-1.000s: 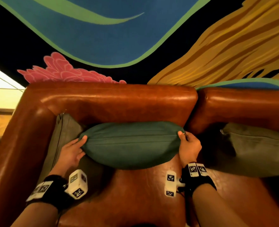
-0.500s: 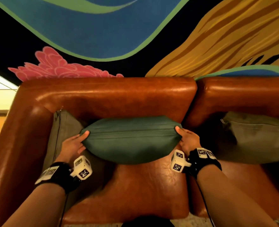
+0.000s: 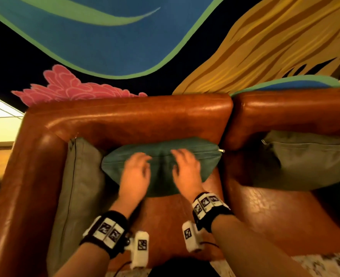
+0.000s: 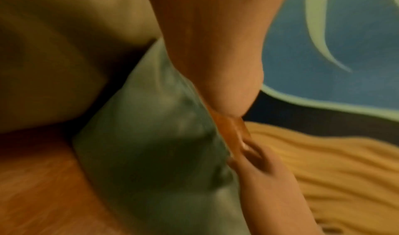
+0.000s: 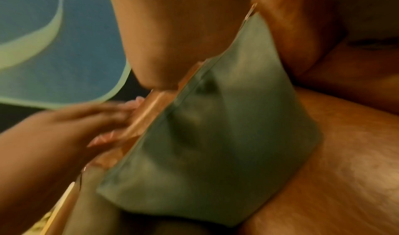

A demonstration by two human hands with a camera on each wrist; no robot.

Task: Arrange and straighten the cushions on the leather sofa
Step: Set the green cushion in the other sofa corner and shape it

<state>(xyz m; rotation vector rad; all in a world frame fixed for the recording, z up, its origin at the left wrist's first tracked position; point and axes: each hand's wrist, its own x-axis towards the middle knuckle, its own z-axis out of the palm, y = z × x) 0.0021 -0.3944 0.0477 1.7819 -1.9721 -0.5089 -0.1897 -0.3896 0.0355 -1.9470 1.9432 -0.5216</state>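
Patting green cushion (image 3: 161,162) leaning against backrest of leather sofa (image 3: 137,118), left hand (image 3: 136,174) and right hand (image 3: 186,170) both lying flat, fingers spread, gripping nothing. Risking: uneven pressing is tipping cushion forward, or shoving it onto grey cushion (image 3: 81,176) alongside.

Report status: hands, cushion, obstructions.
Left hand and right hand open, flat on teal fabric cushion. Cushion upright against brown leather sofa backrest. Nothing obstructing.
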